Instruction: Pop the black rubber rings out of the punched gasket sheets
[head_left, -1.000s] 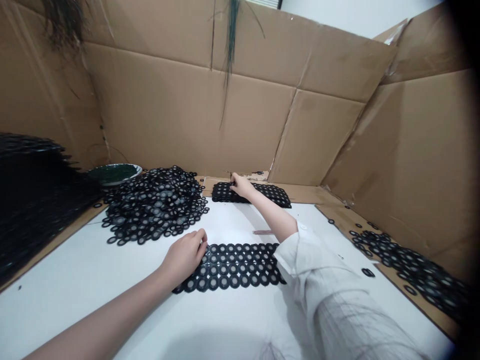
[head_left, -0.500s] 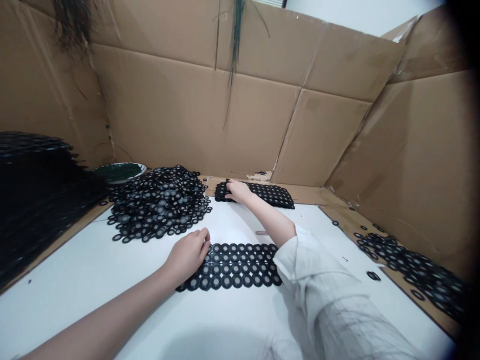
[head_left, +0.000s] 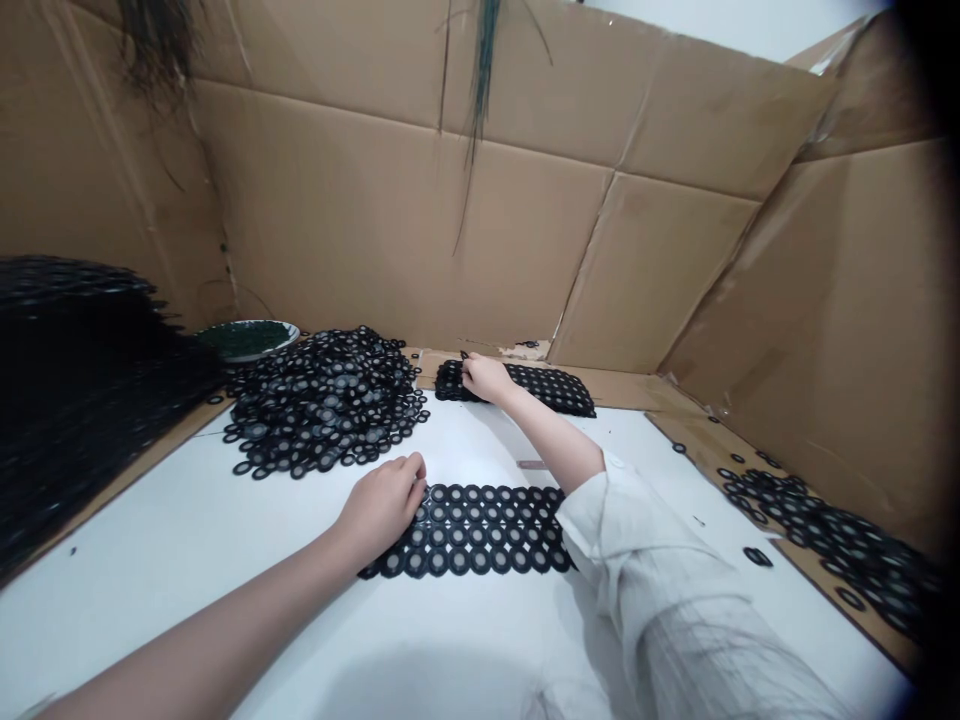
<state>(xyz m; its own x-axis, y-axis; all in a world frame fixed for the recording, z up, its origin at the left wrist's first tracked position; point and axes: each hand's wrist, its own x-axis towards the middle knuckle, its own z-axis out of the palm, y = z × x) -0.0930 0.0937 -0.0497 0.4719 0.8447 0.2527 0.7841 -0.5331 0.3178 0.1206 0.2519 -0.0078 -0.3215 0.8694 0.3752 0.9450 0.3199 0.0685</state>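
Observation:
A sheet of joined black rings (head_left: 480, 532) with light grey centres lies flat on the white table. My left hand (head_left: 384, 505) rests on its left end, the fingers curled and pressed together at the upper corner; what is between the fingertips is hidden. Farther back, my right hand (head_left: 486, 380) reaches to a stack of similar ring sheets (head_left: 555, 388). Its fingers are closed at the stack's left end, pinching the edge of the upper sheet there. My right forearm and sleeve cover the right end of the near sheet.
A large heap of loose black rings (head_left: 330, 400) lies at the back left, beside a bowl of dark green bits (head_left: 247, 340). A tall dark stack (head_left: 90, 380) stands at far left. More rings (head_left: 832, 535) lie at right. Cardboard walls (head_left: 405, 220) enclose the table (head_left: 247, 560).
My right hand's thumb, earlier apart from the fingers, has closed in at the stack's edge. My left hand stays on the near sheet. The whole view has shifted slightly.

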